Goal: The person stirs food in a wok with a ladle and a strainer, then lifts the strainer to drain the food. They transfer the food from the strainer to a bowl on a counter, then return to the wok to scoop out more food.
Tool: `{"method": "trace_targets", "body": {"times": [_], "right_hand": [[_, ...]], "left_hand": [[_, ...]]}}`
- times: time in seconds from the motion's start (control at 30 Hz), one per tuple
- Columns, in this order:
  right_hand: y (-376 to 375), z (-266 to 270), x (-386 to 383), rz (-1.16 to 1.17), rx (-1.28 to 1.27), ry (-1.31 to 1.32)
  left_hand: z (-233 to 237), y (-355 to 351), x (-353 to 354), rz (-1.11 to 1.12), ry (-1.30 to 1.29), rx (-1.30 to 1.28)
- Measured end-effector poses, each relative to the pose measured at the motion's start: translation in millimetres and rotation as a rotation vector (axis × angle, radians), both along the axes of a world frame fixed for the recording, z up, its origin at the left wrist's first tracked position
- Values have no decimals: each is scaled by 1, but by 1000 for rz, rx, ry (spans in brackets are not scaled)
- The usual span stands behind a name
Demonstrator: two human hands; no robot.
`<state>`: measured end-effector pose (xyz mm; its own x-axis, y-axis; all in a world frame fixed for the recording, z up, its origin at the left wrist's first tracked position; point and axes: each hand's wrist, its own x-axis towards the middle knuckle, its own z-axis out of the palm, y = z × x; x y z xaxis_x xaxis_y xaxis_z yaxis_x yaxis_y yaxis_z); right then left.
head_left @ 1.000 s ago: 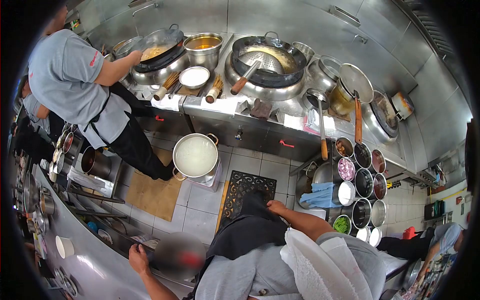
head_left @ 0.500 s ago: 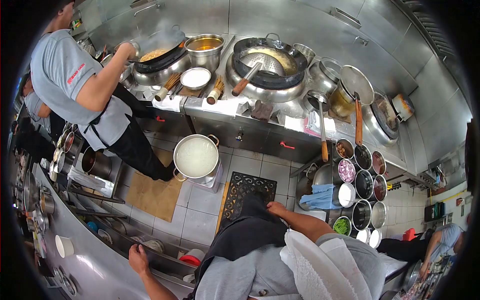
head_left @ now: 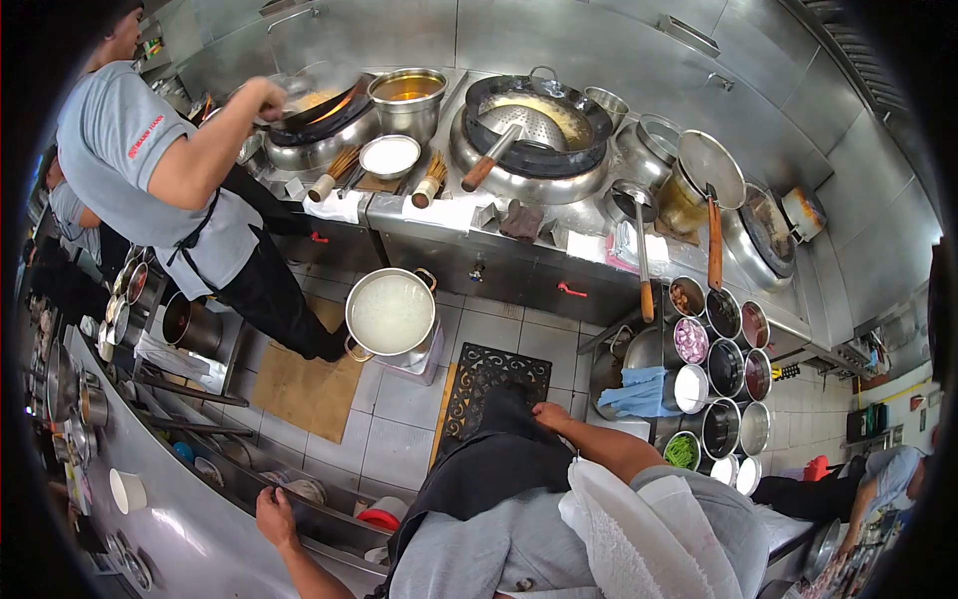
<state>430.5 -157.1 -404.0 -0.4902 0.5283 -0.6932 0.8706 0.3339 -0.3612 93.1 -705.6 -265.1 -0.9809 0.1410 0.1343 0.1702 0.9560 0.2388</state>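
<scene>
My left hand is at the edge of the steel counter, fingers loosely bent and slightly apart, with nothing seen in it. Against the dark trousers at my thigh rests my right hand; its fingers look loosely extended, partly turned from view, and no object shows in them. A white towel hangs over my right side. In front of me, a large pot of pale liquid stands on a low support. Ahead on the range, a perforated strainer with a wooden handle lies in a wok.
At left, a co-worker stands at a steaming wok. Several ingredient tins, one with chopped onion, stand at right beside a blue cloth. A black mat lies by my feet. Another person works at far right.
The co-worker's arm has lifted slightly and their wok has tilted, with the food shifting in it. My two hands have stayed where they were.
</scene>
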Motion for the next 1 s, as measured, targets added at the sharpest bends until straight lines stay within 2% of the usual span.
{"method": "trace_targets", "body": {"times": [0.37,0.57,0.87,1.0], "right_hand": [[1,-19,4,-2,40,13],[-2,2,-1,23,28,-18],[-2,-4,0,-9,27,-3],[-4,11,-2,-11,29,-8]], "left_hand": [[2,1,-1,7,-41,-1],[-2,-2,-3,18,-67,-7],[-5,-3,-2,-20,3,7],[-6,-4,-2,-19,4,26]]}}
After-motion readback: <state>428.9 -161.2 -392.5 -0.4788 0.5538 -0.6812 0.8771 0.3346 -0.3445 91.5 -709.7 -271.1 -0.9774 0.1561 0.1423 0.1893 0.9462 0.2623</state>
